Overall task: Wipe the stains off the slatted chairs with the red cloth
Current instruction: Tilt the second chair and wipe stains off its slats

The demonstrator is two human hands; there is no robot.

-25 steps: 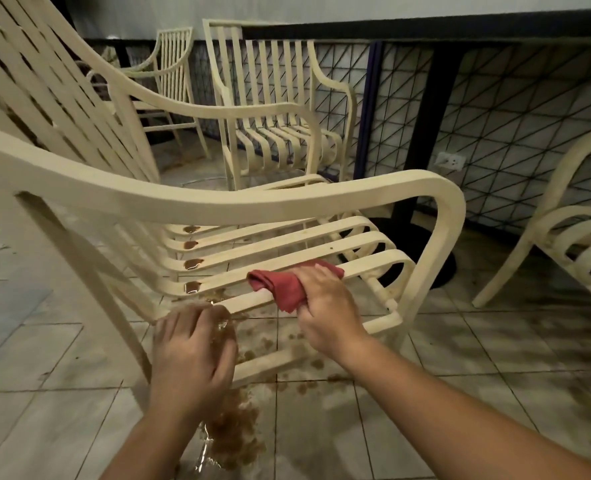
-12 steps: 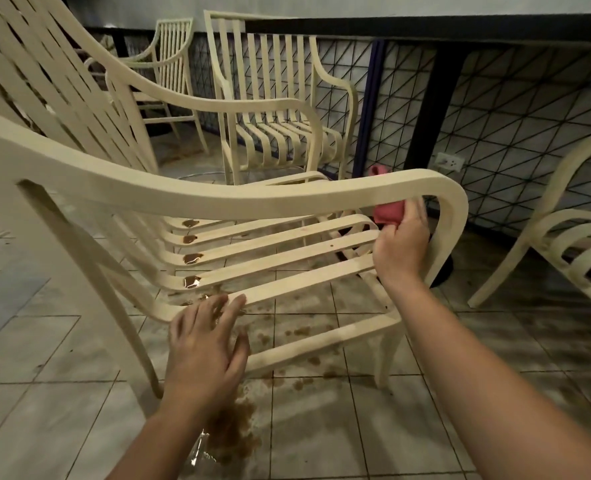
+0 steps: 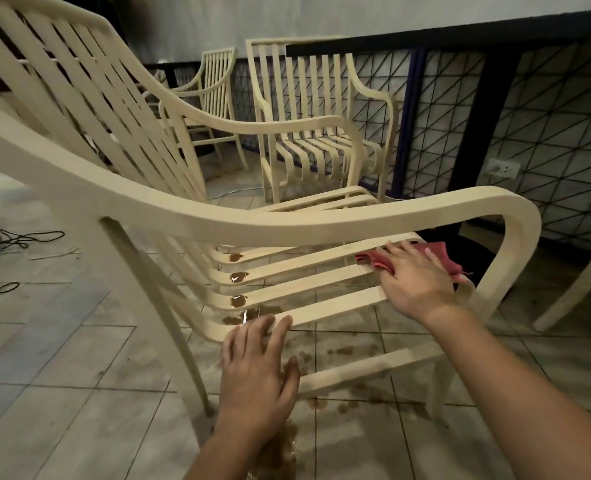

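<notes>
**Cloth back down on the seat, stains not yet reached**

Since half a second ago our right hand [image 3: 415, 282] has dropped from the bend of the armrest [image 3: 287, 223] to the seat. It now presses the cloth [image 3: 439, 258] onto the slats [image 3: 304, 271] at the right of the frame, under that armrest. Its fingers lie spread and straight over the cloth, pushing on it, not clasping it. Our left hand [image 3: 259, 372], at lower centre, has hardly shifted. Its straight fingers rest on the front slat and hold nothing, and we judge that it is steadying the chair [image 3: 79, 98].

We take the step in hand to be wiping along the seat slats. The brown stains [image 3: 238, 277] sit at mid-frame, where the slats curve up towards the back. They look wet and glossy, and lie well apart from the cloth.

The next move calls for drawing the cloth leftward along each slat to those pools. It needs enough pressure to lift the stains and not smear them, with the cloth kept under the palm so it does not slip through a gap. Brown splashes [image 3: 342, 350] also mark the floor [image 3: 79, 393] beneath.
</notes>
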